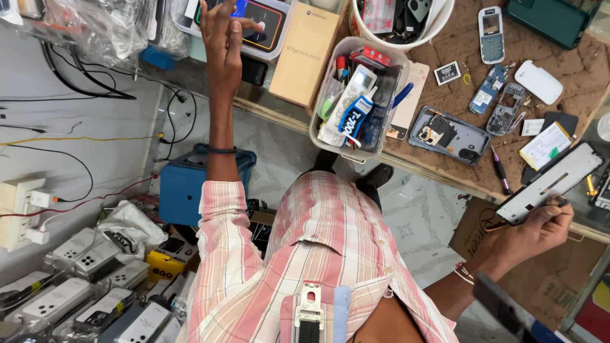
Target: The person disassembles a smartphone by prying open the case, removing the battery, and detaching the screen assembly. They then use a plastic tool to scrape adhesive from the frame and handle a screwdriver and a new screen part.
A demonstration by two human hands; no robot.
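left hand (223,38): fingers spread, reaching the clear plastic tub (274,47) up top
right hand (540,230): fingers pinching the flat black phone screen panel (551,181) so it's off the cluttered bench

clear tub (330,121) of tools crowding bench (572,76) edge, opened phone back (445,134) and small parts lying close together, bare cork patch showing beside white bucket (438,25), boxes (304,54) blocking left end

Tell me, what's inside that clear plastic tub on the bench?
The clear plastic tub is crammed with small tools and supplies: a white and blue glue tube, a blue pen, red packets. Whatever lies at the bottom is covered.
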